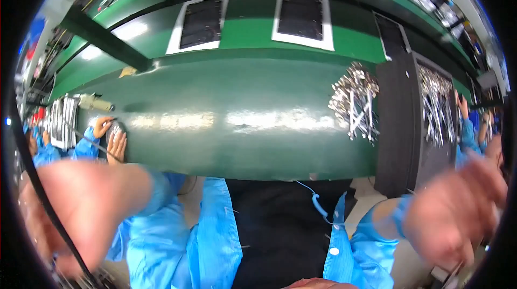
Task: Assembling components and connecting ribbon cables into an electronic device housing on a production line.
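My left hand (75, 208) is raised close to the camera at the lower left, smeared by motion. A thin black cable (46, 208) passes in front of it. At the lower right my right hand (455, 211) is also raised and blurred, its fingers too smeared to read. Neither hand touches the green table (226, 89). Nearest to my right hand, beyond it, is a dark tray (433, 162) with many thin metal parts (439, 106). A loose pile of similar shiny metal parts (355, 106) lies on the table left of the dark divider (396, 122).
Co-workers' hands (116, 143) rest at the table's left end, near a beige tool (96, 103) and a stack of white strips (64, 122). A green post (110, 41) rises at the back left. Black sheets on white backing (304, 17) lie along the back.
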A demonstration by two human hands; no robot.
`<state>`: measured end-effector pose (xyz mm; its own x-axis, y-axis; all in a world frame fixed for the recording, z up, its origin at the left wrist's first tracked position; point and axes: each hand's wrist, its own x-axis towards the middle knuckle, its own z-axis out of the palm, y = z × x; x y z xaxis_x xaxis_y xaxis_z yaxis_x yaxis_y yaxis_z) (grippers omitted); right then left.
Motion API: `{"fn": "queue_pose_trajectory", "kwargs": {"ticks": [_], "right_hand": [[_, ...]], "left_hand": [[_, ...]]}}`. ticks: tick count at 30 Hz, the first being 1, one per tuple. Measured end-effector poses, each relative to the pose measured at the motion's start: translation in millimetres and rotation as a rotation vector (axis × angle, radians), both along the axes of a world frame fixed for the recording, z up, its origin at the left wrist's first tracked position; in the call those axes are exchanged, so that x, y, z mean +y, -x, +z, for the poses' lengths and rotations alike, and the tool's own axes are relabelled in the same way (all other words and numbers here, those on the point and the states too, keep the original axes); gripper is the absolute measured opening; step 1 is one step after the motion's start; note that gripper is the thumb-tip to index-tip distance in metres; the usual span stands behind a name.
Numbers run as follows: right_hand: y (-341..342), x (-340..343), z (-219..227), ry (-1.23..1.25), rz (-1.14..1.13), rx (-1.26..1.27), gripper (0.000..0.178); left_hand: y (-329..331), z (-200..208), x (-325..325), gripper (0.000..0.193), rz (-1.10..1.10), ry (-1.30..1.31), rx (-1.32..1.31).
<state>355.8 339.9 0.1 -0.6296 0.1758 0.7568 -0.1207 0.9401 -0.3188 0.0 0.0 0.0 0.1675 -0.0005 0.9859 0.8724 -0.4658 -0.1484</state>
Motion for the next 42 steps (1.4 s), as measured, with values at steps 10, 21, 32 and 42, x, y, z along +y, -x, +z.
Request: {"fn": "queue_pose_trajectory", "kwargs": {"ticks": [10,21,32,42], "right_hand": [[186,-53,-266,0.687,0.075,-0.645,0.025],[269,-32,-285,0.651,0.269,-0.603,0.016],[250,-8,-291,0.839,0.445,-0.539,0.016],[182,155,-271,0.6,-0.516,-0.317,0.018]], "left_hand": [[210,-285,77,0.012,0.851,0.5,-0.617],[386,-307,88,0.049,1.346,1.346,-1.002],[221,-293,111,0.046,0.573,0.609,-1.382],[59,-247,149,0.049,-0.117,0.607,-1.445]]}}
